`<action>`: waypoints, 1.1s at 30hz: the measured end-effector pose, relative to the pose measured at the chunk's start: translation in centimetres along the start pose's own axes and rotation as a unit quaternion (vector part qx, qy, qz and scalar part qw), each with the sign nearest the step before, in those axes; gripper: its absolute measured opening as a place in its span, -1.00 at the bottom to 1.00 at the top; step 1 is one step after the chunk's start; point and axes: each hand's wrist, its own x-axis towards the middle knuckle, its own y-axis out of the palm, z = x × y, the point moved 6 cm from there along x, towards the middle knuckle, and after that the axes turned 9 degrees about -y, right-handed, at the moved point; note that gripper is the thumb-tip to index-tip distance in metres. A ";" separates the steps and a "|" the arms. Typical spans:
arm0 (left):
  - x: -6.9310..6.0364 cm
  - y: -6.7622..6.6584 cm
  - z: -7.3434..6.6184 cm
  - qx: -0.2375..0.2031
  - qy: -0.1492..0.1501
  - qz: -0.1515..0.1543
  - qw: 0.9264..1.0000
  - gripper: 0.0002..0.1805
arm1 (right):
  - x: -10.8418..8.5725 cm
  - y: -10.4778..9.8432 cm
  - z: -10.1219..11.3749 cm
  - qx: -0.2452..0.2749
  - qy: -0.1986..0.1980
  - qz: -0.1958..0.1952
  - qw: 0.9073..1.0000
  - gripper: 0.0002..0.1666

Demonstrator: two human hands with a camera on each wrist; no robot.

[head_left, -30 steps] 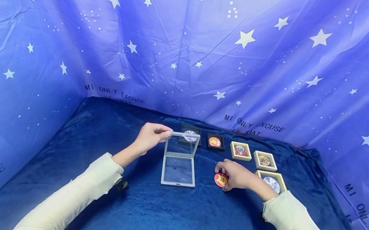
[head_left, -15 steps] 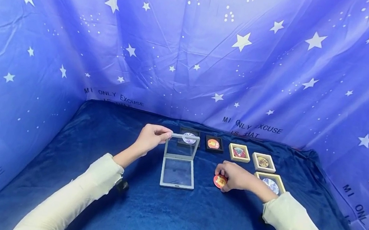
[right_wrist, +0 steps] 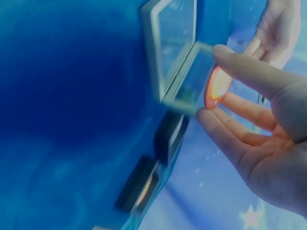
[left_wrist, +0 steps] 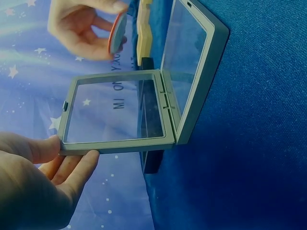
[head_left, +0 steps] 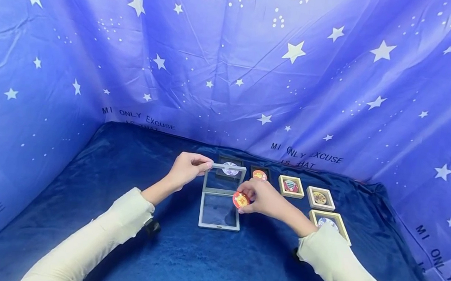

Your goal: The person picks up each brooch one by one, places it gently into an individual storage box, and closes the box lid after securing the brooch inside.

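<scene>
A grey hinged display frame (head_left: 219, 227) with clear film panels lies on the blue cloth, its lid raised upright. My left hand (head_left: 183, 171) pinches the lid's upper left corner between thumb and fingers, which the left wrist view shows closely at the grey lid (left_wrist: 115, 146). My right hand (head_left: 264, 199) holds a round red and gold badge (head_left: 240, 200) by its edge, above the right side of the frame's lower half. In the right wrist view the badge (right_wrist: 218, 87) sits between thumb and fingertips, apart from the film.
Behind the lid stands a black frame (head_left: 223, 159) with a blue and white disc. A second black frame (head_left: 268, 182) is partly hidden by my right hand. Several light wooden frames (head_left: 301, 196) with round discs curve along the right. A starry curtain (head_left: 220, 42) hangs behind the cloth.
My right hand has lifted the red badge off the cloth and carried it left, over the grey frame's edge. The left hand keeps holding the raised lid.
</scene>
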 end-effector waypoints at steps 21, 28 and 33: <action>0.1 0.0 0.1 -0.003 -0.004 0.011 1.000 -0.77 | 3.6 4.1 1.7 -0.012 0.027 0.040 0.999 -0.49; -0.1 -0.2 -0.3 0.001 0.008 0.011 1.000 -0.78 | 3.9 4.6 1.7 -0.038 0.053 0.039 0.997 -0.47; -0.3 0.0 -0.1 0.002 0.002 0.015 1.000 -0.76 | 3.9 5.3 1.7 -0.065 0.076 0.045 0.994 -0.46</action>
